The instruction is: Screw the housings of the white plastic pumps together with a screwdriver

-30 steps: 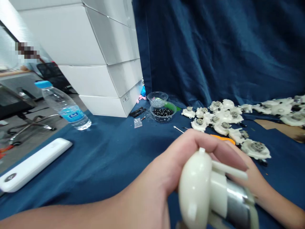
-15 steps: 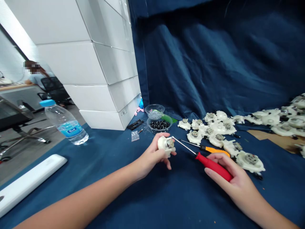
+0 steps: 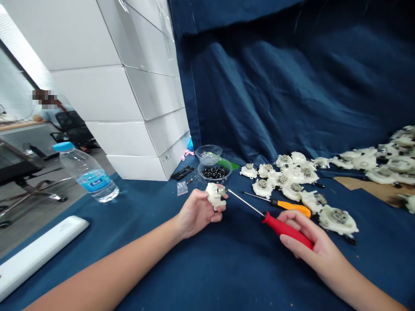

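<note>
My left hand (image 3: 197, 212) holds a small white plastic motor housing (image 3: 215, 194) in its fingertips, with the metal motor end facing up. My right hand (image 3: 308, 235) grips a red-handled screwdriver (image 3: 283, 226) whose thin steel shaft points left, its tip a little apart from the housing. An orange-handled screwdriver (image 3: 290, 208) lies on the blue cloth just above my right hand. Beyond it, several white motor assemblies (image 3: 282, 175) lie in a loose heap.
A transparent bowl of black parts (image 3: 215, 172) sits beside another holding small screws (image 3: 208, 154). Stacked white boxes (image 3: 139, 108) stand at the back left. A water bottle (image 3: 87, 177) and a long white bar (image 3: 40, 257) lie left. A seated person (image 3: 45, 103) is far off.
Both hands have moved away from the camera and down toward the cloth since the earliest frame. The housing now looks small, and the red-handled screwdriver has come into view in my right hand.
</note>
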### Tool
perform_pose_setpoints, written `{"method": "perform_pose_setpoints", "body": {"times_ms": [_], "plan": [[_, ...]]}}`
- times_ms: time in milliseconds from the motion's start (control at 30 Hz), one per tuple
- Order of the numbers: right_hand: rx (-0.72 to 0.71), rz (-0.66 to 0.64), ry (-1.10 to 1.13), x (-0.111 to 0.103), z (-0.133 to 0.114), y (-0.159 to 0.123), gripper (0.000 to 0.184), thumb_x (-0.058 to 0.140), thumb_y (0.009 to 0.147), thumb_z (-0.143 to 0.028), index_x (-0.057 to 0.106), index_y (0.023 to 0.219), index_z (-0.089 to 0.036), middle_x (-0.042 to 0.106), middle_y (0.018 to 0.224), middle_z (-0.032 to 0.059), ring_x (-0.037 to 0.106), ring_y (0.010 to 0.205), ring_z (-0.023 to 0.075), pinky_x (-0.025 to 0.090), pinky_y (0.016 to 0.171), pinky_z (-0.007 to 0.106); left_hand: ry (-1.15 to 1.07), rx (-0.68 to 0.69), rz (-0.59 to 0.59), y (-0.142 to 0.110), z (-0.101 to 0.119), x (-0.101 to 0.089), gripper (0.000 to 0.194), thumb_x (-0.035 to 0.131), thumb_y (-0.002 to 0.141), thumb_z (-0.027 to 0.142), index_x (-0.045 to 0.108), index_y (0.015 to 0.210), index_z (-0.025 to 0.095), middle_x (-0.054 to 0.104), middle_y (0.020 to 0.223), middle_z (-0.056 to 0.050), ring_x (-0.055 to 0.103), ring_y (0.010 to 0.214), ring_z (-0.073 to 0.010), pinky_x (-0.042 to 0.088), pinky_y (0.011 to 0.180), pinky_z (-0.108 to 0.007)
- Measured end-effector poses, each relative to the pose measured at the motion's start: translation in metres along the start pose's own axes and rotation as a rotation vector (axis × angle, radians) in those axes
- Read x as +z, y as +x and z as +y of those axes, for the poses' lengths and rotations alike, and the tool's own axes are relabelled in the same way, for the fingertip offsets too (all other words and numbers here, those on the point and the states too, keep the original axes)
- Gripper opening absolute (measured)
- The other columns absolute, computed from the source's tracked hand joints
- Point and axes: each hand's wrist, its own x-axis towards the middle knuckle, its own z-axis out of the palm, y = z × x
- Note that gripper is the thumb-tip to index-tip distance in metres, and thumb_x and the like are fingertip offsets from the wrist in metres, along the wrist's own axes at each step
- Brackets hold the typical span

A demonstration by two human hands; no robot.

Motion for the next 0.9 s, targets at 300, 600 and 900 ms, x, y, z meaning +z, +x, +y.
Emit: {"method": "perform_pose_setpoints", "body": {"times_ms": [300, 600, 900], "plan": [[-0.036, 0.008, -0.067, 0.000, -0.003, 0.001, 0.039, 0.070, 0.087, -0.048, 0.058, 0.119, -0.028, 0.067, 0.093, 0.0009, 0.060, 0.077, 0.0202, 0.049, 0.068, 0.030, 0.113, -0.079, -0.046, 0.003, 0.000, -0.005, 0.058, 0.037, 0.098, 0.043, 0.040, 0.149, 0.015, 0.072, 0.121, -0.022, 0.065, 0.071, -0.0220, 0.047, 0.061, -0.033], [0.091, -0.124, 0.072, -0.008, -0.001, 0.001, 0.035, 0.069, 0.084, -0.039, 0.060, 0.115, -0.025, 0.060, 0.070, -0.0039, 0.052, 0.057, 0.0155, 0.038, 0.053, 0.026, 0.193, -0.101, -0.026, 0.003, -0.001, -0.001, 0.055, 0.038, 0.104, 0.059, 0.059, 0.130, 0.015, 0.071, 0.073, -0.008, 0.062, 0.060, -0.0194, 0.046, 0.064, -0.031], [0.004, -0.073, -0.009, -0.003, -0.002, 0.000, 0.034, 0.071, 0.089, -0.047, 0.059, 0.113, -0.027, 0.063, 0.081, -0.0020, 0.052, 0.063, 0.0153, 0.040, 0.055, 0.025, 0.178, -0.037, -0.058, 0.001, -0.003, 0.003, 0.047, 0.049, 0.098, 0.050, 0.064, 0.120, 0.012, 0.056, 0.077, -0.005, 0.048, 0.063, -0.0158, 0.047, 0.064, -0.031]]}}
